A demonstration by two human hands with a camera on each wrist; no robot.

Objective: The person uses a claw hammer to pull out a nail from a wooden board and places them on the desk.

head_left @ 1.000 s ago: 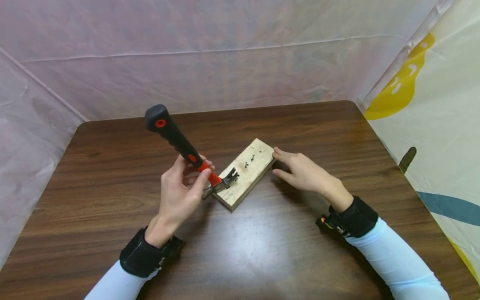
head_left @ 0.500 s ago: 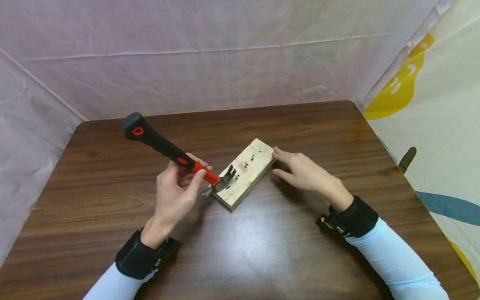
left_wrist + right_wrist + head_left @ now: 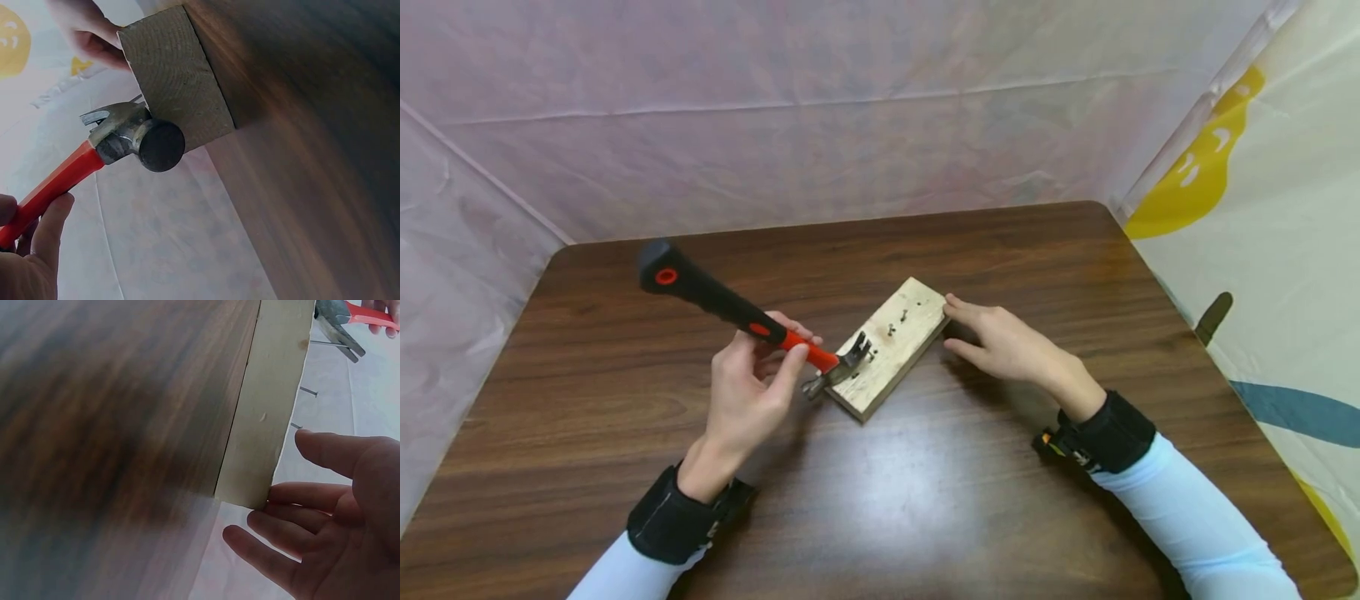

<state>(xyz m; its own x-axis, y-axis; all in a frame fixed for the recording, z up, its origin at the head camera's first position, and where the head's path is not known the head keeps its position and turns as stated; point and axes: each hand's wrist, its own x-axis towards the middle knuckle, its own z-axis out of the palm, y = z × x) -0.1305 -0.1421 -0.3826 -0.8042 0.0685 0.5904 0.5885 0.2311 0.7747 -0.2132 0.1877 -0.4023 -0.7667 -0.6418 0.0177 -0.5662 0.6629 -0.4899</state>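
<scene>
My left hand (image 3: 747,393) holds a claw hammer (image 3: 718,298) by the red neck of its black-and-red handle, thumb on one side and fingers on the other. The handle leans up and to the left. The hammer's claw sits over the near end of a pale wooden block (image 3: 904,343), by the nails there. Seen from the left wrist, the round striking face (image 3: 161,145) is at the block's end face. Several nails (image 3: 309,391) stick out of the block. My right hand (image 3: 1011,343) rests against the block's far right corner, its fingers fairly straight.
The block lies on a brown wooden table (image 3: 625,400) with rounded far corners. Behind it hangs a pale sheet (image 3: 850,150), and another sheet with yellow and blue shapes (image 3: 1292,250) hangs at the right.
The hammer's handle has swung left and down in my left hand, while its head stays at the block's near end. My right hand and the block have hardly moved.
</scene>
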